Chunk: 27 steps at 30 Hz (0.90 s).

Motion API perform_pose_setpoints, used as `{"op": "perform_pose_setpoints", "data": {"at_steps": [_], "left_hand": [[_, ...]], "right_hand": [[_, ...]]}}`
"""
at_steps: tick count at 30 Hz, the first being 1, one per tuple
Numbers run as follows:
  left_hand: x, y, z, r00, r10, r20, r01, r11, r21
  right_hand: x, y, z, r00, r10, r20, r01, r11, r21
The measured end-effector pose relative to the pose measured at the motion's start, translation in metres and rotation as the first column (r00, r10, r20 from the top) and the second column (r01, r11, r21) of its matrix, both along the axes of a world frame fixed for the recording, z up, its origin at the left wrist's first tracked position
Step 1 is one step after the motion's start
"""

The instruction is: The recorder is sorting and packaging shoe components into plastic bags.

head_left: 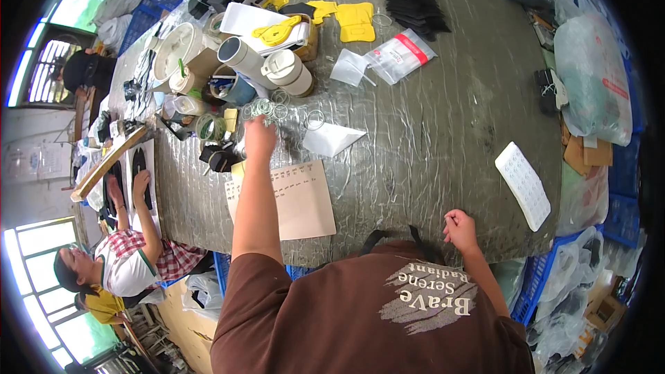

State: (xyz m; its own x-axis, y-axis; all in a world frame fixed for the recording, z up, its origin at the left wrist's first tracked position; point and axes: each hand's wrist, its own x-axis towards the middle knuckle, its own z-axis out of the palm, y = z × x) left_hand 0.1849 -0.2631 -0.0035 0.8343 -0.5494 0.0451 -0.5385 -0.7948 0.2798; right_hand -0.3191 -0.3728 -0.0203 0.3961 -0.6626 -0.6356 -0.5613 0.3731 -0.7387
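My left hand (pixel 260 140) reaches forward over the table, its fingers bunched at a small heap of thin pale green rings (pixel 263 107). Its fingertips are partly hidden, so what they grip cannot be made out. Beneath my left forearm lies a brown cardboard sheet (pixel 305 201) with rows of handwriting. A white folded sheet (pixel 332 140) and a loose ring (pixel 314 120) are just right of the heap. My right hand (pixel 460 228) rests near the table's front edge, fingers curled in, nothing visible in them.
A white tumbler (pixel 287 73), a grey-white cylinder (pixel 239 54) and several tubs crowd the back left. Farther back lie yellow pieces (pixel 356 22), black pieces (pixel 412 3) and a clear bag (pixel 402 57). A white printed card (pixel 523 185) is at right. A co-worker (pixel 125 256) works at left.
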Motion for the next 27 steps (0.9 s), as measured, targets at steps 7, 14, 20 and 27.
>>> {"op": "perform_pose_setpoints", "data": {"at_steps": [7,14,20,27], "left_hand": [[-0.068,-0.064,-0.02,0.955,-0.211,-0.21,0.225,0.973,0.044],[-0.043,-0.063,-0.029,0.873,-0.068,-0.482,-0.073,0.961,-0.268],[0.026,0.002,-0.026,0.891,0.164,-0.423,-0.402,0.716,-0.57],[-0.047,0.003,-0.018,0.933,-0.185,-0.31,0.171,0.983,-0.071]], "right_hand": [[0.002,-0.001,0.004,0.999,0.006,-0.037,-0.005,1.0,0.008],[-0.002,0.003,-0.004,0.999,-0.045,0.021,0.045,0.999,0.017],[0.006,0.0,-0.002,1.0,0.007,0.029,-0.008,1.0,0.019],[-0.005,-0.001,-0.002,1.0,-0.009,0.001,0.009,1.0,0.012]]}}
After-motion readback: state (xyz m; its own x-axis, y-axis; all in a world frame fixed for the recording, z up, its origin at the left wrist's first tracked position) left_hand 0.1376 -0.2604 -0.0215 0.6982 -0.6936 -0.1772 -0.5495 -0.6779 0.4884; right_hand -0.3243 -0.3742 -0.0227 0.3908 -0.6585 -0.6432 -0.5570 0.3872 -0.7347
